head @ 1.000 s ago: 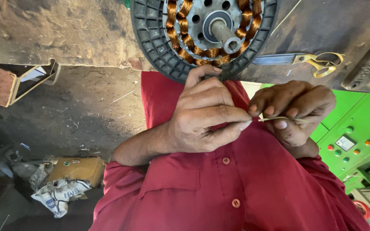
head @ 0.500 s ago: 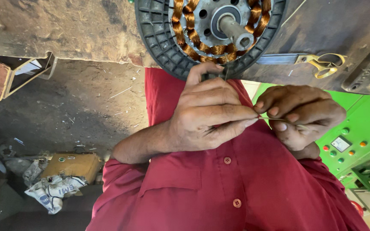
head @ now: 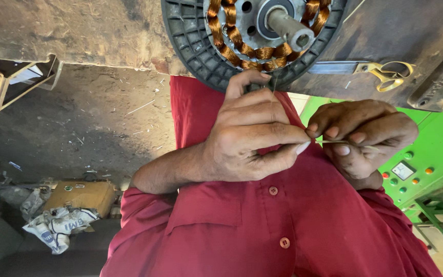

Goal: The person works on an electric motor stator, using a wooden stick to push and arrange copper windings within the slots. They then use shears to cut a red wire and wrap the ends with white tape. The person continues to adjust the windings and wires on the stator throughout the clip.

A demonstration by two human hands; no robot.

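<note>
Gently — left hand [head: 252,138] & right hand [head: 365,136] both pinch the thin wire [head: 334,142] near the motor coil [head: 262,31], so keep it tight, no yanking.

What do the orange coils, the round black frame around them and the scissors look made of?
Coils: likely enamelled copper wire, glossy orange strands. Round black frame: probably moulded plastic, matte and ribbed. Scissors: grey metal blades, with yellow handles that may be plastic or coated metal.

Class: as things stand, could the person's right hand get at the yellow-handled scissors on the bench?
Probably yes: the yellow-handled scissors lie in the open just beyond the right hand, with nothing between. But it and the left hand are both pinching a thin strand.
</note>
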